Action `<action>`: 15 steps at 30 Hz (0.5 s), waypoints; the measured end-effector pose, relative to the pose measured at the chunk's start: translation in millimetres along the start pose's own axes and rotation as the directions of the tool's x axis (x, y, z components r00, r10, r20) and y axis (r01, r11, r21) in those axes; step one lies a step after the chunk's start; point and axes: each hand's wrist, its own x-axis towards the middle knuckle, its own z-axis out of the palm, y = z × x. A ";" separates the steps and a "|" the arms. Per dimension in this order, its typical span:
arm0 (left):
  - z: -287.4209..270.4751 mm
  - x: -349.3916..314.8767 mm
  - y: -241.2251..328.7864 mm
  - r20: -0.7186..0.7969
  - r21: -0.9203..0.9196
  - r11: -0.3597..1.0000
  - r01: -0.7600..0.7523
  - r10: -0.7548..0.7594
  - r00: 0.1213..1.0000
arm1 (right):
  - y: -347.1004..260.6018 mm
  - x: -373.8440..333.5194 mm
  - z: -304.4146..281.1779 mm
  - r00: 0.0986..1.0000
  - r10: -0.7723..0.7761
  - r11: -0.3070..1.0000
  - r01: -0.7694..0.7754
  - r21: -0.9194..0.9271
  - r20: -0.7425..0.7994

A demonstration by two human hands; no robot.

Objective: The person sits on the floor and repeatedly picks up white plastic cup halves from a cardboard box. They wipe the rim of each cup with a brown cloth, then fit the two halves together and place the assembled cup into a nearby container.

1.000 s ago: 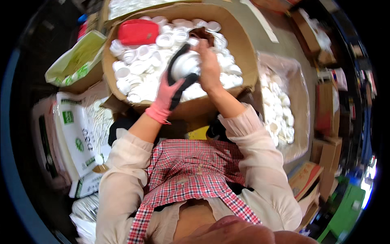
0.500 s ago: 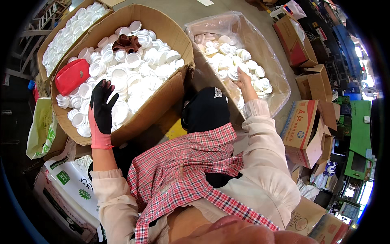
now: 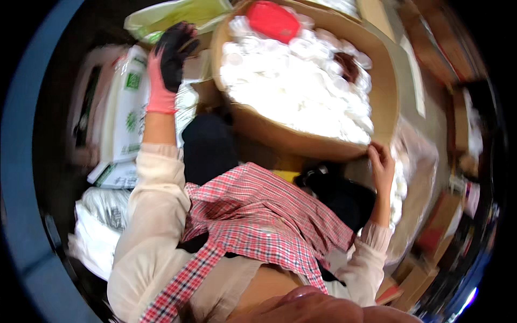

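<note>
My left hand [image 3: 171, 62], in a pink glove with a black palm and fingers, is raised at the upper left. Its slightly blurred fingers are apart and hold nothing visible, beside a green and white plastic bag [image 3: 144, 26]. My bare right hand [image 3: 381, 161] is at the near right corner of a large cardboard box [image 3: 301, 141]. Its fingers are curled together by the rim; anything inside them is hidden. White round plastic lids [image 3: 280, 86] fill that box, overexposed in the middle. A red pouch [image 3: 273, 21] and a dark brown cloth [image 3: 346, 67] lie on the lids.
To the right stands a plastic-lined box [image 3: 417, 177] with more white lids. White printed sacks [image 3: 129, 102] are stacked on the left, with a clear and white plastic bag [image 3: 102, 223] nearer. Cardboard cartons [image 3: 412, 282] stand at the lower right.
The view has swung left. My left hand has moved from over the lids to beside the green and white bag. My right hand has left the plastic-lined box for the large box's corner.
</note>
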 end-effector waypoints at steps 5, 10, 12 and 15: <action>-151.8 -27.8 -10.0 -0.477 0.218 0.961 0.172 -0.049 0.877 | -83.3 20.2 123.6 0.825 -0.423 0.820 0.524 -0.229 0.374; -294.4 -82.7 -127.6 -0.416 0.827 0.354 0.437 -0.139 0.899 | -84.6 42.6 204.9 0.678 -0.469 0.555 0.725 -0.408 0.567; -304.2 -92.2 -169.5 -0.282 0.955 -0.036 0.295 -0.423 0.861 | -83.8 44.5 209.7 0.693 -0.426 0.572 0.705 -0.420 0.582; -242.7 -74.1 -195.9 -0.184 0.935 -0.348 -0.063 -0.632 0.753 | -84.5 39.1 205.0 0.733 -0.381 0.560 0.668 -0.491 0.563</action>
